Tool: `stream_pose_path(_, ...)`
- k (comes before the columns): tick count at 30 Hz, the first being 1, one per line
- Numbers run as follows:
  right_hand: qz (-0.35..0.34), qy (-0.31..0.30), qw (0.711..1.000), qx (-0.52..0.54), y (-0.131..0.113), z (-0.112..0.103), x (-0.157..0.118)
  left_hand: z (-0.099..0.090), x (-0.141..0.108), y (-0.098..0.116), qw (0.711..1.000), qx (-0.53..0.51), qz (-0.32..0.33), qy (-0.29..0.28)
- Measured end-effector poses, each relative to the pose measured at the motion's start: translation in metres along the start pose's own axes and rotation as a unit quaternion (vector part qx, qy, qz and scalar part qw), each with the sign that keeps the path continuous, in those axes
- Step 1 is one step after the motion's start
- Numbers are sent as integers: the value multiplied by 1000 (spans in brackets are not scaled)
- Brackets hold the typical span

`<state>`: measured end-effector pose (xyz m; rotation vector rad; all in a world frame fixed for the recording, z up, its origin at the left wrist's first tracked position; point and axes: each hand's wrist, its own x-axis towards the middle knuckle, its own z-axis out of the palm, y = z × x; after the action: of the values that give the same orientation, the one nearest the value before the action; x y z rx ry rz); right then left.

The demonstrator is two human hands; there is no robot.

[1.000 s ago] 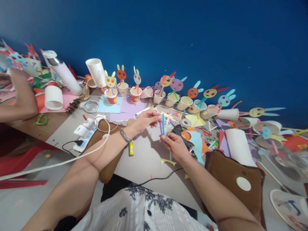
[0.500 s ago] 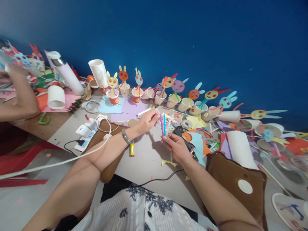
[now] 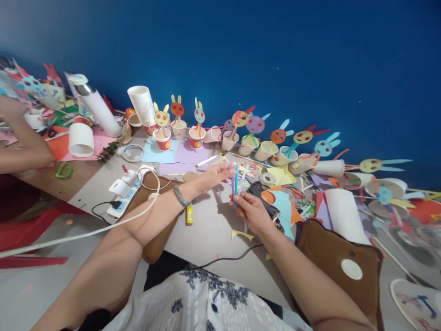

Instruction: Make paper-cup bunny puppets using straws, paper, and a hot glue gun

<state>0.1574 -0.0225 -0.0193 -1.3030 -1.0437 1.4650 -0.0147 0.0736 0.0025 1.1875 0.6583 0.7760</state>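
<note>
1. Step in hand, as judged: handling two thin strips, probably pipe cleaners, upright and side by side in mid-air.
2. Strips' location: purple strip [image 3: 232,181] and blue strip [image 3: 236,179], above the bench [image 3: 206,230], between the hands, in front of the row of paper cups [image 3: 248,145].
3. To do it well: pinch low and firm, level the tops, leave the upper lengths free. Work the purple one with light fingertip pressure; likely to kink if squeezed hard.
4. Watch the black tool [image 3: 257,189] just beyond the right hand [image 3: 253,209], maybe a glue gun; steer fingers and forearm clear of it.
5. Right: closed in a thumb-and-finger pinch on the blue strip's lower end, apparently on the purple one too.
6. Left hand [image 3: 210,179]: loosely open, fingers extended toward the purple strip's upper part. Touching or just short of it: cannot tell, too blurred.
7. Hands apart from each other, bridged only by the strips.
</note>
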Motion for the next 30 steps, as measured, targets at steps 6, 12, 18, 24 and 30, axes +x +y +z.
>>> stream_pose_path(6, -4, -19, 999, -28, 6, -3, 0, 15, -12, -5, 994, -29, -36, -95)
stream_pose_path(12, 1, -22, 999, -39, 2, -2, -2, 16, -12, -3, 995, -50, -24, -81)
stream_pose_path(18, 6, -21, 999, -24, -4, 2, -3, 12, -7, -6, 997, -58, -21, -34)
stream_pose_path(24, 11, -19, 1000, -11, -3, 1, -2, 9, -5, -7, 998, -62, -6, -21)
stream_pose_path(30, 24, -15, 1000, -9, -3, 2, -2, 11, -5, -4, 996, -82, -31, -11)
